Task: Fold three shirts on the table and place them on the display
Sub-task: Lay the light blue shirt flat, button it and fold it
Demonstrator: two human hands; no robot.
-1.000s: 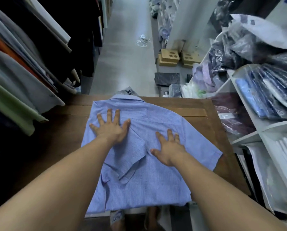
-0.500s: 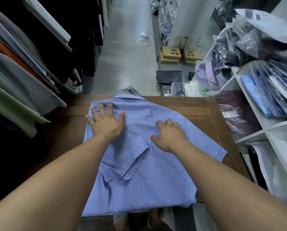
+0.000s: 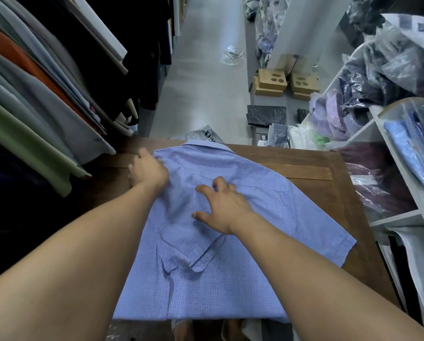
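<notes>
1. shirt [image 3: 230,279] lies back up on the wooden table [image 3: 334,183]. it is blue with a fine check, its collar [image 3: 206,145] is at the far edge and its hem hangs over the near edge.
2. its left sleeve [image 3: 193,249] is folded in across the back, while the right sleeve [image 3: 324,237] lies spread flat toward the table's right side.
3. left hand [image 3: 148,169] sits at the shirt's far left shoulder, on the folded edge, with fingers reaching past the cloth toward bare wood. they are blurred, so i cannot tell whether they pinch that edge or only press it.
4. right hand [image 3: 224,209] is over the middle of the back with fingers spread and slightly bent, grasping nothing. whether the palm touches the cloth is hard to say.
5. step in hand, as i judge it, is the side folds on this shirt: the left side is in and being squared up, the right side not yet begun. no finished shirt shows on the table, so the task looks early.
6. the next move likely calls for the right hand to reach right, take the right shoulder and sleeve, and bring that side over to match the left fold — edges parallel — before the hem goes up toward the collar.
7. white shelves [image 3: 402,215] on the right (probably the display) hold bagged garments.
</notes>
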